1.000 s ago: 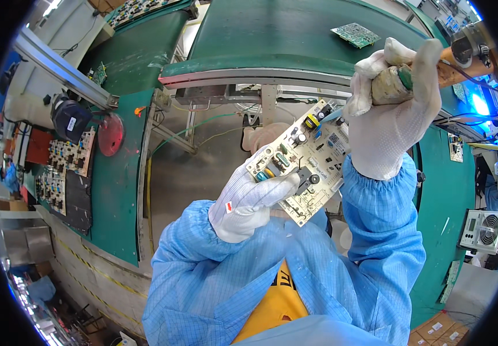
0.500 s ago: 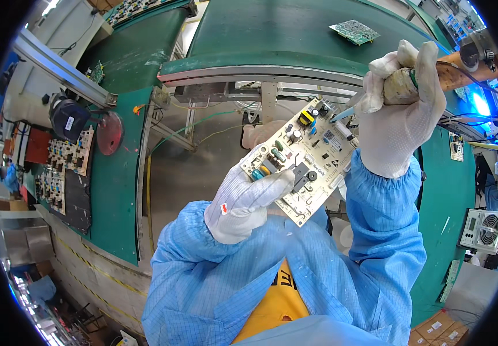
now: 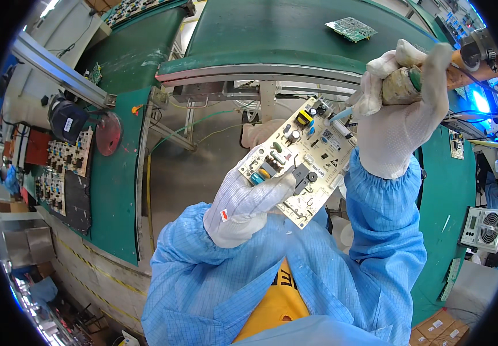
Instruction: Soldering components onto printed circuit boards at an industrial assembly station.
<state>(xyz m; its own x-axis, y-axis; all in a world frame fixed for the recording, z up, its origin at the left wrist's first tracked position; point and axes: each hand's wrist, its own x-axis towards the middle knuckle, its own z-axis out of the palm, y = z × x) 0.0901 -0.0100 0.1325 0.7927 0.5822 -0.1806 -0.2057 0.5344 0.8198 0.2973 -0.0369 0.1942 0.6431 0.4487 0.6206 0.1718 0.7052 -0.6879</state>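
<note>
A cream-coloured circuit board (image 3: pixel 318 167), crowded with capacitors, a yellow transformer and black parts, is tilted in front of my chest. My left hand (image 3: pixel 243 199), in a white glove, clamps its lower left edge with the thumb on top. In my gloved right hand (image 3: pixel 399 121) is a glue dispenser (image 3: pixel 400 86) with a tape-wrapped grip and a brown cylinder running off to the right. Its pale blue nozzle (image 3: pixel 341 115) points down at the board's upper right end, close to the parts there. Whether the tip touches the board I cannot tell.
Beyond the board runs a green conveyor (image 3: pixel 260 34) carrying another circuit board (image 3: pixel 351 29). On the left green bench (image 3: pixel 122 196) lie several boards (image 3: pixel 76 153) beside a red disc (image 3: pixel 109 134). A white fan unit (image 3: pixel 482 229) stands at the right bench.
The nozzle has shifted slightly left along the board's upper end. My right fingers have moved a little on the grip. My left hand keeps its hold, the board barely moved.
</note>
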